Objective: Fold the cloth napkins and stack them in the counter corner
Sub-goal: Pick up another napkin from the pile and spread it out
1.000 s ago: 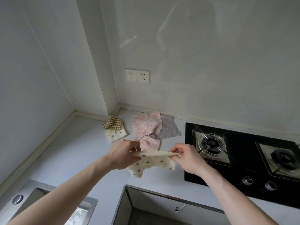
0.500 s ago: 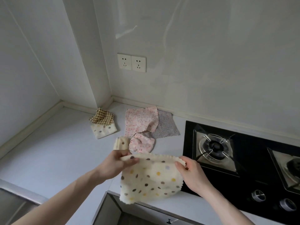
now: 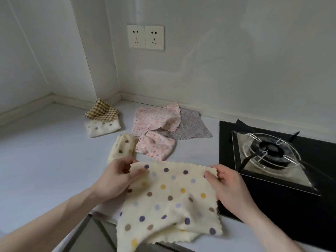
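Between both hands the polka-dot napkin [image 3: 169, 199] now hangs spread out flat, where a second ago it was bunched into a strip; I judge it ready for its first fold. Left hand [image 3: 113, 179] pinches the far left corner, right hand [image 3: 229, 191] pinches the far right. Beyond the fingers, the folded stack [image 3: 101, 118] sits near the counter corner.
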### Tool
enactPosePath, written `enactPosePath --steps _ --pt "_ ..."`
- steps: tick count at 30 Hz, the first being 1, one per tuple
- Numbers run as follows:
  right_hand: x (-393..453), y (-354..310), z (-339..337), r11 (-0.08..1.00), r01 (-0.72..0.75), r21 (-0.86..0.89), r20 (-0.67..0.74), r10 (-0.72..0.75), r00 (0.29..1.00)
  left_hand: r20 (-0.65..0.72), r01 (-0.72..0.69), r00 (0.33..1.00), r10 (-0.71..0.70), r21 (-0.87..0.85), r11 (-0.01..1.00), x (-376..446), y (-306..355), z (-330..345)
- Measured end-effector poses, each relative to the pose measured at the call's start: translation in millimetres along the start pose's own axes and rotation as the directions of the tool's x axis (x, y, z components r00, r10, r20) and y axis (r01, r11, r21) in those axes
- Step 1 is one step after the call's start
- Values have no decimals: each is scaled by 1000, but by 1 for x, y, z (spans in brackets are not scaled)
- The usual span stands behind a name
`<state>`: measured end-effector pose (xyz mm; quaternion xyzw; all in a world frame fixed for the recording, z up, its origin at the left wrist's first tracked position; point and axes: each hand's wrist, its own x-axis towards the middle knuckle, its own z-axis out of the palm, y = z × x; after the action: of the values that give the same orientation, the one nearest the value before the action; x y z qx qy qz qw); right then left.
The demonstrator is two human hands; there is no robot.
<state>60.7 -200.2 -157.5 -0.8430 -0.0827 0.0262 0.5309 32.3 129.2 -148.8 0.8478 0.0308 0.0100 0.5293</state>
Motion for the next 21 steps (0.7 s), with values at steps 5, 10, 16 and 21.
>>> enactPosePath --steps 5,10,16,21 --pt "-3 8 4 999 45 6 -76 -45 996 -43 -50 998 47 -87 995 -3 -19 7" --pt "-10 1 5 1000 9 5 -112 -8 994 -151 -36 988 33 -15 999 -13 -13 10" --pt "-37 -69 -17 991 106 -76 -242 -121 963 -279 -149 952 123 -74 986 -33 64 -18" --pt "-43 -140 -44 982 185 -24 -356 -181 917 -330 -251 918 220 -53 967 -43 137 -42"
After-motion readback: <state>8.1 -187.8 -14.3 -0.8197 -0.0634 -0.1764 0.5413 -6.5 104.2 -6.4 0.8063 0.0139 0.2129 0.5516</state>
